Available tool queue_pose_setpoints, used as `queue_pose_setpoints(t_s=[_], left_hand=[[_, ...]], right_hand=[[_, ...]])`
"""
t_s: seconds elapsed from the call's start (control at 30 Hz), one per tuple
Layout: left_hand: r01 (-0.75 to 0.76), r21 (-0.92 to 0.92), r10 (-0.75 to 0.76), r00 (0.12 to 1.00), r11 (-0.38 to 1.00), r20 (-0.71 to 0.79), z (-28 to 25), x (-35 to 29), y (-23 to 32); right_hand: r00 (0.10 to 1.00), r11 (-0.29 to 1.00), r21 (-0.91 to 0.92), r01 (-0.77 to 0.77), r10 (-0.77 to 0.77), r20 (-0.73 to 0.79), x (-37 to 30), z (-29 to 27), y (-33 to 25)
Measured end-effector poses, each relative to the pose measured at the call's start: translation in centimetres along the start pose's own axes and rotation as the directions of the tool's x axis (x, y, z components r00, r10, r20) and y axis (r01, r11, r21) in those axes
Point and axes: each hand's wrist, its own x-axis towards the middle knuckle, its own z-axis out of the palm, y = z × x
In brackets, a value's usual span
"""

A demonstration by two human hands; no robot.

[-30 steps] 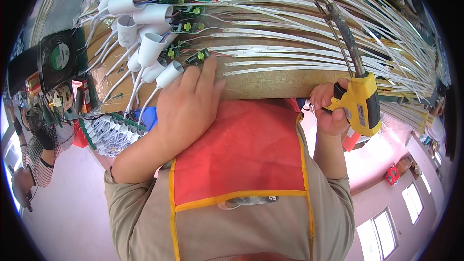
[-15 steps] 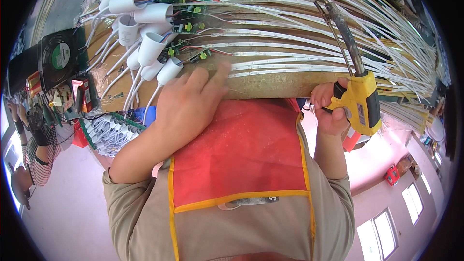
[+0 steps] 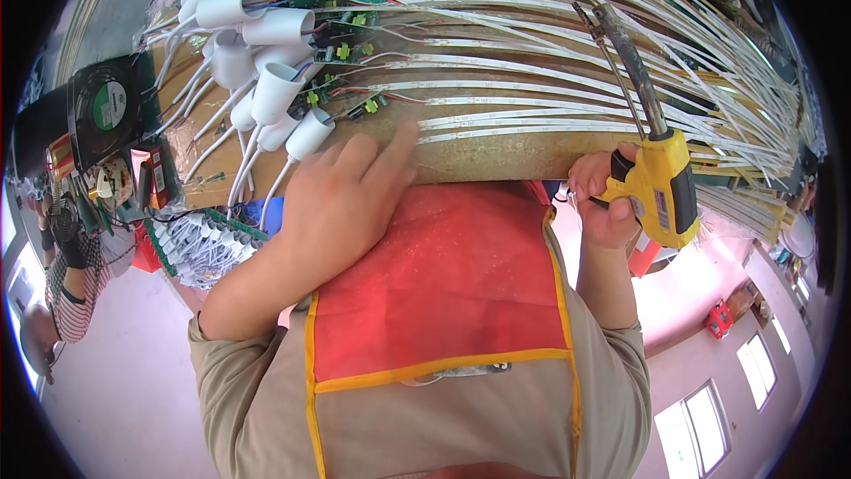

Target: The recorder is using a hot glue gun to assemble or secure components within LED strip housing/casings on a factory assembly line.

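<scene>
My right hand (image 3: 605,200) grips a yellow and black soldering gun (image 3: 665,191). The gun's dark tip, with a thin tube beside it, points up over the white LED strips (image 3: 496,116). At the board's near edge lies my left hand (image 3: 346,191), fingers stretched forward and nothing seen in them. Its blurred index fingertip is by the left ends of the nearest strips. Just beyond that hand are white plastic lamp sockets (image 3: 310,132) with white cables, wired to small green circuit boards (image 3: 363,107). Red and white wires run from these boards to the strips.
A brown board (image 3: 505,155) carries the strips. To the left stand a black fan (image 3: 108,107) and a small red and white box (image 3: 149,176). A green-edged tray of white parts (image 3: 199,244) sits below. Another person (image 3: 66,293) works at the far left.
My left hand has shifted very slightly, its index finger drawing back a little from the strip ends. My right hand and the soldering gun stay almost still.
</scene>
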Motion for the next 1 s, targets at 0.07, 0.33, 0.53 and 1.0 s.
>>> queue_pose_setpoints(t_s=[0.07,0.33,0.53,1.0], left_hand=[[-0.010,0.018,0.010,1.000,1.000,0.021,-0.12,-0.07,0.00],[0.008,0.034,-0.009,0.999,0.999,0.031,0.20,0.14,0.09],[-0.008,0.144,0.004,1.000,0.990,0.025,0.21,-0.01,0.31],[0.082,-0.072,-0.080,0.996,0.994,0.034,0.06,0.29,0.27]], right_hand=[[1.000,1.000,0.006,-0.003,0.003,0.001,-0.01,0.00,0.04],[1.000,1.000,0.010,0.000,0.000,0.011,-0.11,-0.23,0.25],[1.000,1.000,0.012,-0.001,0.001,-0.008,-0.11,-0.04,0.16],[1.000,1.000,0.012,-0.002,0.003,-0.021,0.01,0.20,0.14]])
